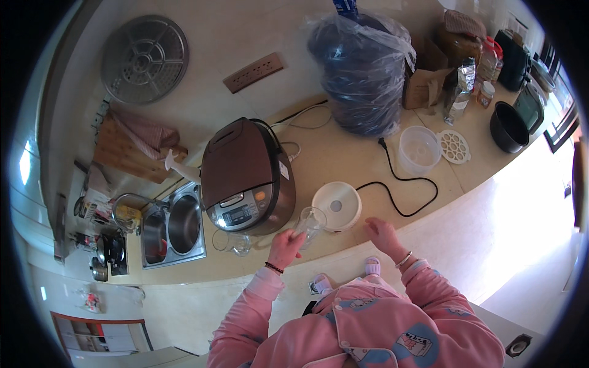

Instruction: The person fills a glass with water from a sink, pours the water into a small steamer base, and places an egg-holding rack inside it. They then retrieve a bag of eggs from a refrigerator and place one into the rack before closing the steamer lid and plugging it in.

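Observation:
My left hand grips a clear drinking glass, tilted over the counter in front of the rice cooker. Right of that glass sits a round white appliance base with a grey disc at its centre and a black power cord. My right hand hovers by the counter's front edge, beside the base; its fingers are loosely bent and nothing shows in them. Another clear glass vessel lies on the counter to the left of my left hand. A translucent plastic bowl stands beyond the base, beside a white perforated tray.
A large brown rice cooker stands behind the glasses, right of a double steel sink. At the back stands a plastic-wrapped blue water jug. A cardboard box, a foil pouch and a black pot are farther right.

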Motion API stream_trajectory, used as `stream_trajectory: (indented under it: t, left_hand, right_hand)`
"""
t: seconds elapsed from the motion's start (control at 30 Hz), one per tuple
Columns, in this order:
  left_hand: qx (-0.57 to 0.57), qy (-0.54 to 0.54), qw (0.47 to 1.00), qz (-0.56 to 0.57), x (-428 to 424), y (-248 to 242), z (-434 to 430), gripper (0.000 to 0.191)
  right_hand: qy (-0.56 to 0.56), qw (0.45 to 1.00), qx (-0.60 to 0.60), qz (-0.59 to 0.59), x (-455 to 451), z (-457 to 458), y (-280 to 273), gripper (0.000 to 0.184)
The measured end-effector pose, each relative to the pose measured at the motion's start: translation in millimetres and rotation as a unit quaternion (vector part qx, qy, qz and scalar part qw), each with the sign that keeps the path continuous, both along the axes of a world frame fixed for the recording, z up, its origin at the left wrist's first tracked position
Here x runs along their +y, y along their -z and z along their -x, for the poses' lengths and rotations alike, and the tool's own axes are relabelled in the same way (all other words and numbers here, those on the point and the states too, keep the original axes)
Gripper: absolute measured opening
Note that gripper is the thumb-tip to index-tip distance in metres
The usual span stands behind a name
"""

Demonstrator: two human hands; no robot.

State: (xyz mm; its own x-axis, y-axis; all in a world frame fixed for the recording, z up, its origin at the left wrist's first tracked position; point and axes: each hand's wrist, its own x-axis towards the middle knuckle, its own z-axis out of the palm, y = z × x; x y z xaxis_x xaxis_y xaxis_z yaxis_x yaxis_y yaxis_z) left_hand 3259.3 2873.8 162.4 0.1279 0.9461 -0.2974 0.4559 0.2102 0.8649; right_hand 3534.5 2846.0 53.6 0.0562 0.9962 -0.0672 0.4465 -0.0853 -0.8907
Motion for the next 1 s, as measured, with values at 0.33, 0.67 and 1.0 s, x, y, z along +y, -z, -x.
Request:
stream_trajectory:
  t: [0.33,0.67,1.0]
  left_hand:
    - [0.126,0.021,0.991,-0.046,13,5,-15,0.03]
    - [0.228,0.055,0.971,-0.042,20,-6,-27,0.031]
    - [0.284,0.073,0.954,-0.068,25,4,-28,0.031]
  right_hand:
    - [-0.005,1.0,-0.027,-0.001,-6,2,-7,0.024]
    - [-0.004,1.0,-0.025,-0.012,-6,1,1,0.023]
    - [0.006,0.999,-0.029,-0.025,-4,0,10,0.017]
